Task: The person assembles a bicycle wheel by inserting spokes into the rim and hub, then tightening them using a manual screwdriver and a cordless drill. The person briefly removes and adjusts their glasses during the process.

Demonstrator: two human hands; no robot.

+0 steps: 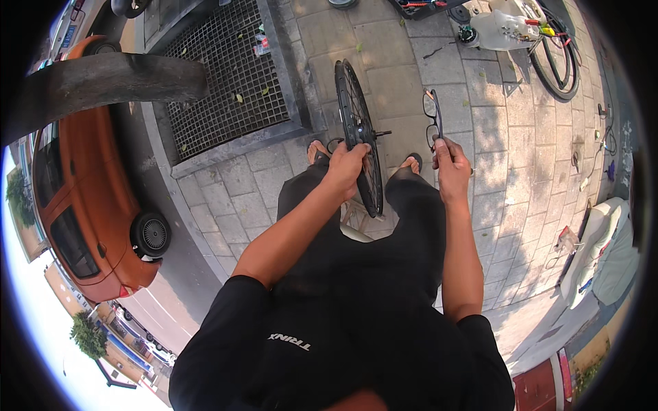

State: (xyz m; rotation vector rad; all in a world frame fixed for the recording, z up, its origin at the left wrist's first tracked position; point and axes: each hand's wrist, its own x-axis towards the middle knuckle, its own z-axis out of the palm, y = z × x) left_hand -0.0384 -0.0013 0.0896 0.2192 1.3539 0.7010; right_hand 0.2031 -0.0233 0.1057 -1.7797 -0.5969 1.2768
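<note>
The person is sitting low above a paved sidewalk [411, 89], knees apart, and a bicycle wheel [356, 133] is standing upright on its edge between the two feet in sandals. The left hand [348, 163] is closing around the rim at its near upper part. It seems the wheel is kept vertical this way so that it is not falling over and both sides are staying free for reaching. The axle end [382, 133] is sticking out to the right of the hub, not touching anything.

The right hand [450, 156] is lifted just to the right of the wheel, apart from it, and its fingers are pinching the lower part of a thin black tool [432, 120] with loop-shaped ends. It is pointing away from the body, probably so that the working end is staying visible. What kind of tool it is exactly, I cannot tell.

The wheel is looking black and narrow, with many thin spokes. Whether a tyre is on it, I cannot tell from this angle. It is standing in the middle of the scene, near the person.

To the far left a metal drain grate [226, 75] is lying in the pavement, and an orange car [75, 198] is parked at the left. At the far right another wheel [556, 61] and a white machine part [504, 27] are resting on the stones.
</note>
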